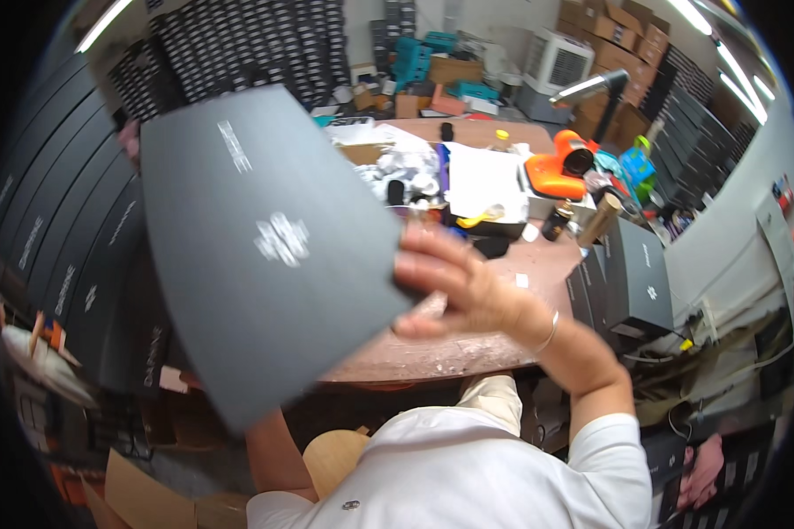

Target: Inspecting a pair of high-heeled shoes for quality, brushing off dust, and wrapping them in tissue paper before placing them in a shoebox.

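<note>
A large dark grey box (273, 256) with white printing is held up at a tilt, left of centre, blurred by motion. My right hand (450, 282) grips its right edge, fingers on the near face and thumb lower down. My left forearm (278, 454) passes up behind the box. Most of my left hand (130, 139) is hidden there; only a blurred bit, apparently fingers, shows at the far left corner, closed on the edge. Behind the box lies a pinkish-brown worktable (441, 348).
Stacked dark boxes (53, 229) rise close on the left, and more dark boxes (635, 273) stand at the table's right. On the table are an orange heat-gun-like tool (560, 167), white paper (485, 181), a dark bottle (557, 220) and crumpled white wrapping (408, 167). A wooden stool (333, 458) is below.
</note>
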A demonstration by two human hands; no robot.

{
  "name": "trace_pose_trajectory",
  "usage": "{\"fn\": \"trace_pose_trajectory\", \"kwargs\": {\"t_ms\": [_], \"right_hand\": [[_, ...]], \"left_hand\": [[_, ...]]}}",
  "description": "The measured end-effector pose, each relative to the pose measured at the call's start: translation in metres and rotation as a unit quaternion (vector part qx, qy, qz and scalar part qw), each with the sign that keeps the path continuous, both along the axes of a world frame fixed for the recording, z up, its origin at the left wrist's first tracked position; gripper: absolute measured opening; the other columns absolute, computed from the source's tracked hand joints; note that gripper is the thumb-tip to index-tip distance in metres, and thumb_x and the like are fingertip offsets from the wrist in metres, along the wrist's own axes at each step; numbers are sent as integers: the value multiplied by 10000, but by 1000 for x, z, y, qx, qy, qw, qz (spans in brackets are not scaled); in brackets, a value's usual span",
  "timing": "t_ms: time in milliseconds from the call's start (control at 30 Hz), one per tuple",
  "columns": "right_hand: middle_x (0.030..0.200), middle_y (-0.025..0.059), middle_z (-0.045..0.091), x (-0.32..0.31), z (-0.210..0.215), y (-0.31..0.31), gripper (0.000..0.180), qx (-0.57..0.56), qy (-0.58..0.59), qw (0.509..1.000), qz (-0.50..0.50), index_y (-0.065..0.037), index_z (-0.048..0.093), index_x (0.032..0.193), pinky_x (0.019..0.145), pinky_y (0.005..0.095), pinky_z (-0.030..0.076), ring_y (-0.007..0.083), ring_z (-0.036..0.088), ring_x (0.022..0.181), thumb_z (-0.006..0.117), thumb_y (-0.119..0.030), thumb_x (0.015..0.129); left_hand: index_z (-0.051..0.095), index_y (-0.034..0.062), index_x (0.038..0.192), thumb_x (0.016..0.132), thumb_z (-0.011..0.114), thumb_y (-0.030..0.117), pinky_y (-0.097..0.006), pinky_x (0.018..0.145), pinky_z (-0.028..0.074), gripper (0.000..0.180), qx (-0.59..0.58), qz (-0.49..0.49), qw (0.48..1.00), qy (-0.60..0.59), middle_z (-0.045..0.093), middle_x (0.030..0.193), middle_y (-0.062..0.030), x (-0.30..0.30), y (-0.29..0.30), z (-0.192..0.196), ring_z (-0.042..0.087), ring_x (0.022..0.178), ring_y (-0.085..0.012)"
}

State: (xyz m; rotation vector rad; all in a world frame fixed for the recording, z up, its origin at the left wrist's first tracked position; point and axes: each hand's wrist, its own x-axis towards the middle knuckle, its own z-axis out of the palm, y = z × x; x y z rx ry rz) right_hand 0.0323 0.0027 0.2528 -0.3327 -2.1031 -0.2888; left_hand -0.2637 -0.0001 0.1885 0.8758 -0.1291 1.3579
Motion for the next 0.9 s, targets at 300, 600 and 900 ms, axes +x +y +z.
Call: {"fn": "trace_pose_trajectory", "kwargs": {"t_ms": [300,600,900], "right_hand": [[1383,209,403,43,-231,-112,674,-434,-39,877,-204,-124,525,1313,1067,448,356,412,374,1298,757,-69,683],[1095,213,611,101,-312,-52,646,-837,370,339,-220,90,525,1173,814,333,514,243,619,968,749,-374,784],[1074,121,611,36,-250,-27,408,-720,596,347,-75,-6,507,1162,857,314,494,199,606,960,659,-264,886]], "left_hand": [[505,13,1288,955,506,407,-406,1026,377,516,-395,-91,854,327,565,1243,-126,67,-7,-268,493,1196,-226],[573,58,1158,925,585,348,-327,964,377,372,-524,-43,796,301,551,1184,-73,136,-2,-269,495,1101,-204],[391,35,1385,911,594,417,-383,1099,249,642,-262,139,839,457,360,1433,-176,71,43,-188,338,1348,-262]]}}
